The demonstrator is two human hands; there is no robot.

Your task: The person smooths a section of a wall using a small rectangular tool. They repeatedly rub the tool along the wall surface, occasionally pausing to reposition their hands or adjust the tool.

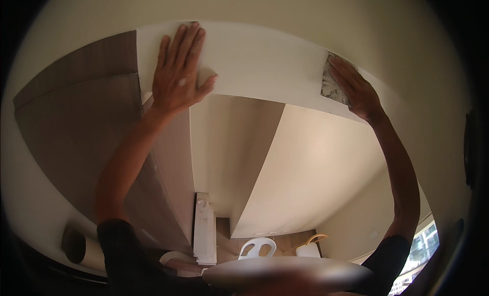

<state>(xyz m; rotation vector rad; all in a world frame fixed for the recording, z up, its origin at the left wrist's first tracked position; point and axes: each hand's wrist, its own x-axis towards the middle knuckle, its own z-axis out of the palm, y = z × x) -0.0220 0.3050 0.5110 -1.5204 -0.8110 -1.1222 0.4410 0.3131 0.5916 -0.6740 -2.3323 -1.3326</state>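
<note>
Both of my arms reach up to a long white panel (260,51) that runs across the top of an opening. My left hand (178,74) lies flat on the panel's left part, its fingers stretched upward and the thumb spread to the side. Farther right, my right hand (356,89) presses on a grey square sheet (332,84) smeared with white, which looks like sandpaper. The sheet rests against the panel near its right end, and the fingers cover its right side.
Brown wood-grain panels (76,107) stand at the left beside my forearm. Below are a white chair (259,247), another chair with a wooden back (309,247) and a narrow white unit (205,230). A tube-like roll (84,249) is at lower left, a window (424,247) at lower right.
</note>
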